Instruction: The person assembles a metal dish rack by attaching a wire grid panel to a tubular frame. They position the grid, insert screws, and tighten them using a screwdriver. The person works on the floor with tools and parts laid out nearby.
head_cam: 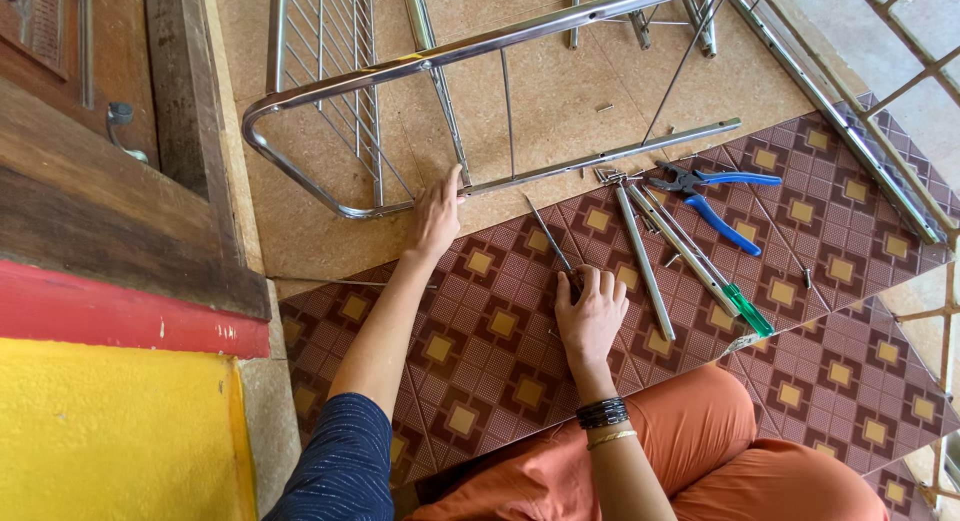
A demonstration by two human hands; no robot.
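My left hand rests on the lower tube of a shiny steel rack frame that lies tilted on a particle-board sheet; fingers lie along the tube, touching it. My right hand presses down on the patterned brown floor tiles and covers the near end of a thin metal rod that points away from me. I cannot tell if the fingers close around the rod.
Several loose steel tubes lie right of my right hand, with a green-handled screwdriver and blue-handled pliers. A wooden door frame and red and yellow wall stand at left. My orange-trousered knees are at the bottom.
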